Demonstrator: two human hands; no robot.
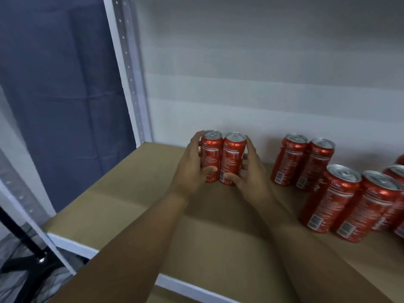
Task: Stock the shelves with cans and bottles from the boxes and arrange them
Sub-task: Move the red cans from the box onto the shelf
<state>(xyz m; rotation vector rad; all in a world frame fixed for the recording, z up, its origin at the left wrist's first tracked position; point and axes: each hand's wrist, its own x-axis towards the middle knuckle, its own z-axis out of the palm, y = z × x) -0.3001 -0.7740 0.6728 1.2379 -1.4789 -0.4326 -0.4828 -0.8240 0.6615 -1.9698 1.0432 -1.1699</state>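
Reaching forward from the lower edge of view, both bare forearms converge on two upright red aluminium drink cans standing side by side, touching, on the brown cardboard-lined shelf (122, 193) near the white back wall (262, 84). Left hand (192, 167) wraps the left can (211, 156): fingers curled round its far side, thumb across the lower front. Right hand (251, 169) mirrors it on the right can (232, 159), thumb low on the front, fingers behind. Both wrists nearly level, palms facing inward. More red cans (301, 160) stand upright in pairs to the right, apart from the held pair. White perforated upright post (129, 68) at left.
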